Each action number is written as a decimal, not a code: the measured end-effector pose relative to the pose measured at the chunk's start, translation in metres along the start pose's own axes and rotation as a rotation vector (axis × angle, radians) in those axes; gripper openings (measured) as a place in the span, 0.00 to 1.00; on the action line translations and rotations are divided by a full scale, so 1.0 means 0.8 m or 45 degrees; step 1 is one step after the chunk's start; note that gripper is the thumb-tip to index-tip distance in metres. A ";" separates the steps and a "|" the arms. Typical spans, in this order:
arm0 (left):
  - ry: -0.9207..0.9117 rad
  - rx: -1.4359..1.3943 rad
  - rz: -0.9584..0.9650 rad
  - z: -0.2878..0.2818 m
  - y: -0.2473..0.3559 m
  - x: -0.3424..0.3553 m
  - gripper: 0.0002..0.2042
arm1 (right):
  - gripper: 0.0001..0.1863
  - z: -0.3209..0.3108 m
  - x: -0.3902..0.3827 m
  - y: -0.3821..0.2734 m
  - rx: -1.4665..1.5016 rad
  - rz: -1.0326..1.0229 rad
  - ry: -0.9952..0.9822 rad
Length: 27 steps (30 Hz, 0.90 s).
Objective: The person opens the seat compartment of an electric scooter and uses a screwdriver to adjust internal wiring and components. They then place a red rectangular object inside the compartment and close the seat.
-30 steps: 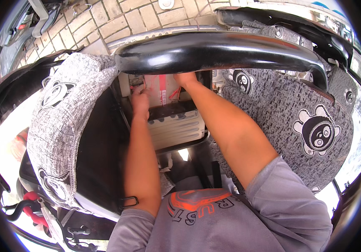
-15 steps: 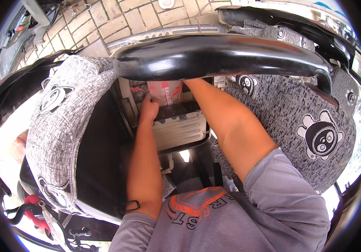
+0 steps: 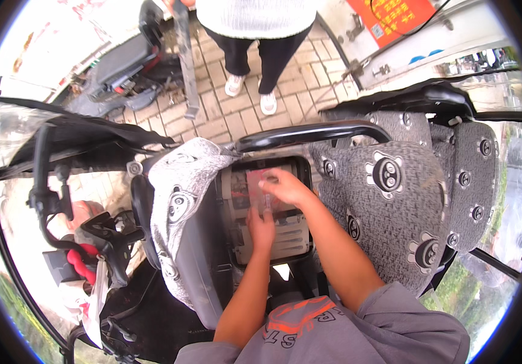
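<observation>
A pinkish, flat-faced block with a pale label point(image 3: 254, 181) shows at the far end of an open seat compartment point(image 3: 239, 250). My right hand point(image 3: 282, 187) bends its fingers over the block's upper right side. My left hand point(image 3: 261, 228) grips near its lower edge, thumb and fingers pointing away from me. Motion blurs the fingertips and the block, and its kind is unclear. A pale ribbed panel point(image 3: 289, 238) lies in the near part of the compartment.
A black bar point(image 3: 315, 134) arches beyond the compartment. The raised, patterned seat point(image 3: 183, 200) stands left; more patterned seats point(image 3: 388, 209) are at right. Handlebars point(image 3: 45, 200) are far left. A person in black trousers point(image 3: 259, 57) stands on the paving ahead, near a parked scooter point(image 3: 121, 64).
My view has drawn back and lifted, bringing the standing person into sight. My right hand, earlier hidden under the black bar, now shows over the block. My left hand stays beside it.
</observation>
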State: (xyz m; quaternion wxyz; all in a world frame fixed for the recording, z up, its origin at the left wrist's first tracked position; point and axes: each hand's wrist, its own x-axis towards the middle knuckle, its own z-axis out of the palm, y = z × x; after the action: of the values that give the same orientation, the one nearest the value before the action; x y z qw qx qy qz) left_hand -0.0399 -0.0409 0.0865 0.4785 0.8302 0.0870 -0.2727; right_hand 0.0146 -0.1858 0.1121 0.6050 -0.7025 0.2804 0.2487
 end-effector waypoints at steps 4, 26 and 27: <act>-0.102 -0.116 0.177 -0.070 0.036 -0.064 0.19 | 0.22 -0.011 -0.080 -0.146 0.355 -0.483 -0.193; -0.245 -0.290 0.122 -0.100 0.032 -0.127 0.22 | 0.11 0.036 -0.136 -0.101 0.742 -0.703 0.247; -0.225 -0.247 0.082 -0.094 0.022 -0.112 0.21 | 0.12 0.036 -0.134 -0.090 0.663 -0.702 0.296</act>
State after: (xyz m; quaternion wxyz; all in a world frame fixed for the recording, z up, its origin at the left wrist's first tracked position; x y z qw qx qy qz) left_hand -0.0801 0.0232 0.1773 0.5707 0.7552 0.0438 -0.3196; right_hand -0.0127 -0.1393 0.2326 0.7712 -0.5980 0.2014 -0.0838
